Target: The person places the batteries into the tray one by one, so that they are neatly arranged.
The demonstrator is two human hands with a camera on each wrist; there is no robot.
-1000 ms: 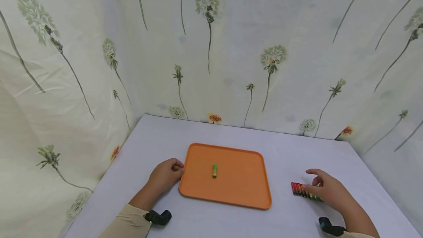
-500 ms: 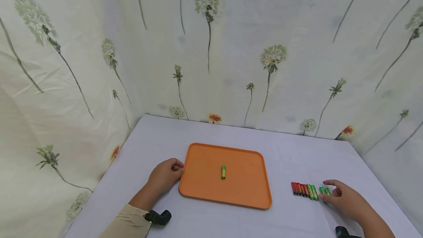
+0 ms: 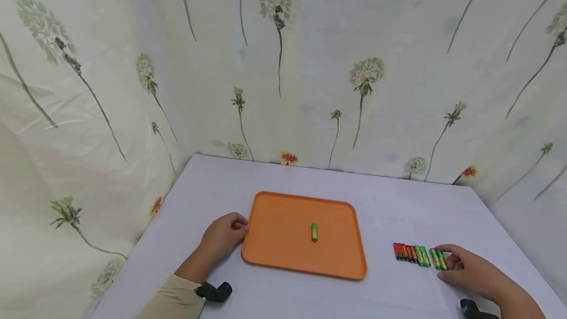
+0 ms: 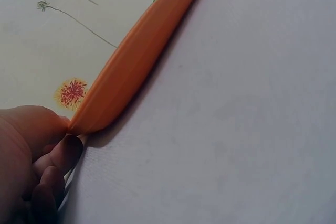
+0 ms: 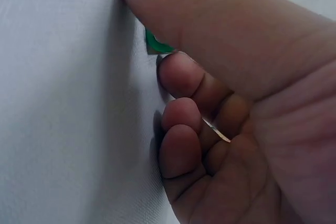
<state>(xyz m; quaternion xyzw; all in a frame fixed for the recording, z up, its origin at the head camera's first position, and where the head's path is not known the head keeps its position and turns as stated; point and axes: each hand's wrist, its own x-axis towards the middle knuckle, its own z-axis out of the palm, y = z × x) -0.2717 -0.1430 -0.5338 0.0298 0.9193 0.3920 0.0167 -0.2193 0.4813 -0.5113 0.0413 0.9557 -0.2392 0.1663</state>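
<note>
In the head view, my left hand [image 3: 224, 234] is at the left edge of an orange tray [image 3: 283, 265]. The left wrist view shows thumb and fingertips pinching the rim. One green battery [image 3: 314, 232] lies on the tray, right of its middle. To the right of the tray, my right hand [image 3: 471, 269] is at the end of a row of batteries. Its index finger is at the far ends of the last green batteries [image 3: 435, 259], its thumb near their near ends. In the right wrist view the thumb mostly hides a green battery [image 5: 157, 43]; I cannot tell whether it is pinched.
Red batteries [image 3: 405, 252] and two green batteries [image 3: 422, 256] lie side by side to the left of a small gap in the row. A white cloth [image 3: 319, 299] covers the table. A curtain with dandelion prints [image 3: 319, 63] hangs behind and at the left.
The battery on the tray has moved right across it. My right hand has shifted right from over the row, which shows more, and the end green batteries now stand apart. My left hand stays.
</note>
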